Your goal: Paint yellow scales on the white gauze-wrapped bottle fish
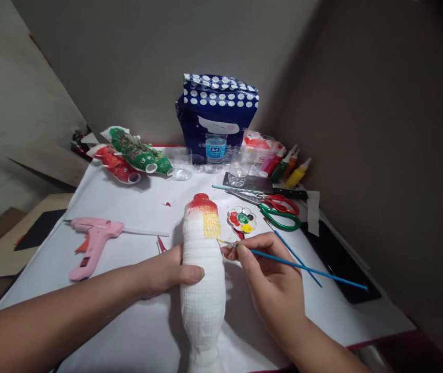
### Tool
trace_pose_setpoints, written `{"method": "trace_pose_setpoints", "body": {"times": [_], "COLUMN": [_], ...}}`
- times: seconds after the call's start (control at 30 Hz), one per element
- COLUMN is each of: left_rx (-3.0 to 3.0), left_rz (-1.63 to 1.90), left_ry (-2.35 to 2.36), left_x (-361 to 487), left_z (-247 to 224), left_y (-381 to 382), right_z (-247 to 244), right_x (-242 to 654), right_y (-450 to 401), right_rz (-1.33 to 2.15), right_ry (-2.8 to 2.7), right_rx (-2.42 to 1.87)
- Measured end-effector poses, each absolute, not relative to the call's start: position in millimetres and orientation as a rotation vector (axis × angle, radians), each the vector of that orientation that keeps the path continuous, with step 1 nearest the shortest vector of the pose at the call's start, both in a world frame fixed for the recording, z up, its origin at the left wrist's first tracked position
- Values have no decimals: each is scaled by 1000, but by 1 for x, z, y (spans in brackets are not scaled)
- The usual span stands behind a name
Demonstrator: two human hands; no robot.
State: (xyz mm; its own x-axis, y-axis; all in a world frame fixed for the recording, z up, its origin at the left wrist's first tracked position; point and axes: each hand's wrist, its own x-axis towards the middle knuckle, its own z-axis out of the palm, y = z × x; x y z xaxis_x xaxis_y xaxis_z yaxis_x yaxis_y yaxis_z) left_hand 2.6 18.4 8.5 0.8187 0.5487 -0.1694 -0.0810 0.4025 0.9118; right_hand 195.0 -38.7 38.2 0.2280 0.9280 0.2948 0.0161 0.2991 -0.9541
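Observation:
A white cloth-wrapped, bottle-like form stands out toward the camera, its far end painted red with a yellow patch below on the right. My left hand grips its left side, thumb across the front. Pinched in my right hand is a blue paintbrush, whose yellow-coated tip touches the form at the patch's lower edge. Just beyond that hand lies a flower-shaped palette with red, green, yellow and black paint. A second blue brush rests on the table, partly behind the held one.
A pink glue gun lies left. Red and green fish shapes sit at the back left. Behind are clear cups, a blue bag and paint bottles. Scissors, a knife and a black phone-like slab lie right.

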Motion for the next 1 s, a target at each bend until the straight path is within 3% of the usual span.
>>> {"method": "trace_pose_setpoints", "body": {"times": [1.0], "left_rx": [1087], "left_rz": [436], "left_ry": [468], "left_x": [3], "left_z": [6], "left_y": [19], "right_z": [40], "right_x": [195], "right_y": [-39], "right_rz": [819], "right_ry": [-1150], "right_rx": [-1106]}}
